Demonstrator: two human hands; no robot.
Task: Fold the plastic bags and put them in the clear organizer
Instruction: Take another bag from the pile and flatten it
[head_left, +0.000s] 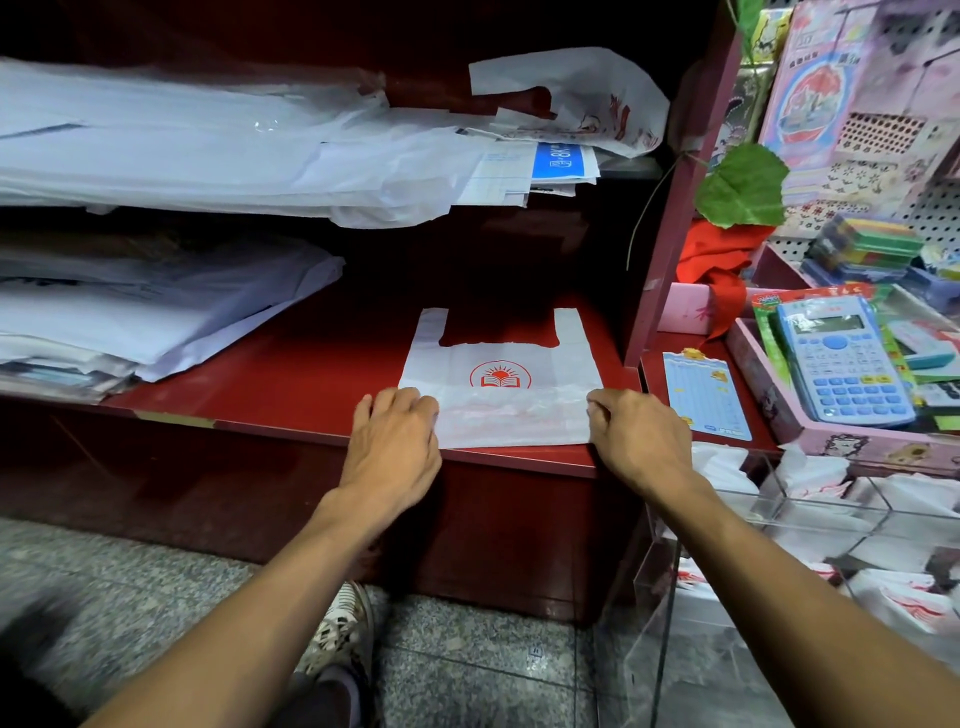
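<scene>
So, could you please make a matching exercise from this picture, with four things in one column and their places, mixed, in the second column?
Things:
1. white plastic bag
2. blue calculator
3. clear organizer
4. green leaf

Places:
A. in the pink tray at right
B. flat on the red shelf, between the left hand and the right hand
C. hanging by the shelf post
D. lower right, with bags inside

Pairs: 1-B, 2-A, 3-D, 4-C
</scene>
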